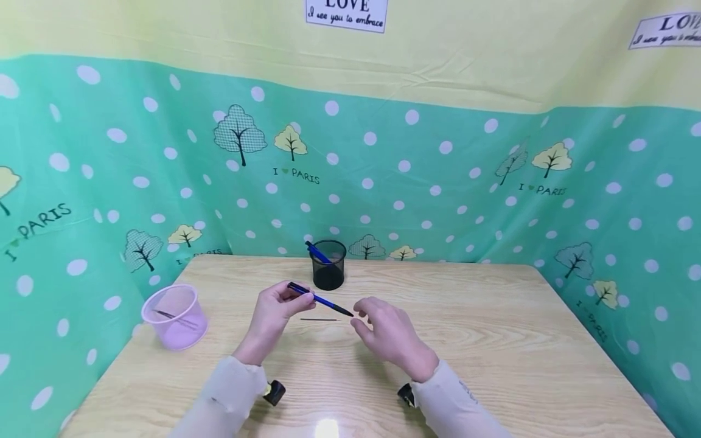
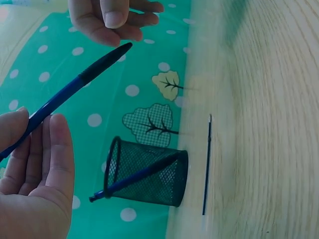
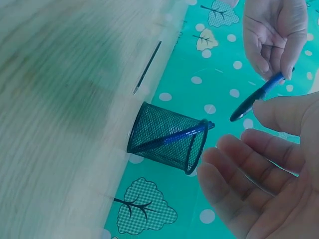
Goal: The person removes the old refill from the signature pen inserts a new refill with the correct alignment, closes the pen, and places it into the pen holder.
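Observation:
A blue pen (image 1: 327,302) with a black grip section is pinched between the thumb and fingers of my left hand (image 1: 277,309). It slants down to the right above the table, its dark tip toward my right hand (image 1: 386,330). The right hand's fingers are loosely bent beside that tip, and the right wrist view shows nothing held in them. Under the pen, a thin dark pen refill (image 2: 207,169) lies on the table. Behind it stands a black mesh pen holder (image 3: 167,137) with another blue pen (image 3: 174,137) leaning inside.
At the table's left edge is a translucent pinkish-purple plastic cup (image 1: 176,319) with thin dark items inside. The wooden table (image 1: 493,340) is backed and flanked by a green and yellow patterned curtain (image 1: 427,164).

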A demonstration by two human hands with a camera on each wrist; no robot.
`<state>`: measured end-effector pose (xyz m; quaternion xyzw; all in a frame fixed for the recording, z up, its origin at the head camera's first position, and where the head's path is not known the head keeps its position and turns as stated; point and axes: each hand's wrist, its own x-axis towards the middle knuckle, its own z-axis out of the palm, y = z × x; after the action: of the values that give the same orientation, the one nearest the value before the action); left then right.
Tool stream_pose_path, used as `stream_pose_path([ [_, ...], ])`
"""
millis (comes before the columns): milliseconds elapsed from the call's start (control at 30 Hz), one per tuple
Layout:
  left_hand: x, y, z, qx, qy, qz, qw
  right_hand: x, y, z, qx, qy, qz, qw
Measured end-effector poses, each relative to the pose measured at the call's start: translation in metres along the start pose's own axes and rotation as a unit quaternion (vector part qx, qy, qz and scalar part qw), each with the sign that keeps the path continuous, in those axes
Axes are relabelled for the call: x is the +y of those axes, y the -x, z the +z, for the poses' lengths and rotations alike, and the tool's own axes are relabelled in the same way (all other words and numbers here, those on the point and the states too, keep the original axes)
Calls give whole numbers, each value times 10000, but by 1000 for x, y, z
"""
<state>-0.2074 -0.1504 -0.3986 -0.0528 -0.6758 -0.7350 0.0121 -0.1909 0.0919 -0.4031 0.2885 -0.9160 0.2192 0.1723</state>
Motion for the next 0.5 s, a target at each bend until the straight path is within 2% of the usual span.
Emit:
stream_pose_path([
  [267,5,-6,-6,88,-197,83,9997,10,-6,1,101,-97,76,9999],
  [500,8,-9,-14,165,-433,58,9989,21,-10,8,-29,-401,467,9981],
])
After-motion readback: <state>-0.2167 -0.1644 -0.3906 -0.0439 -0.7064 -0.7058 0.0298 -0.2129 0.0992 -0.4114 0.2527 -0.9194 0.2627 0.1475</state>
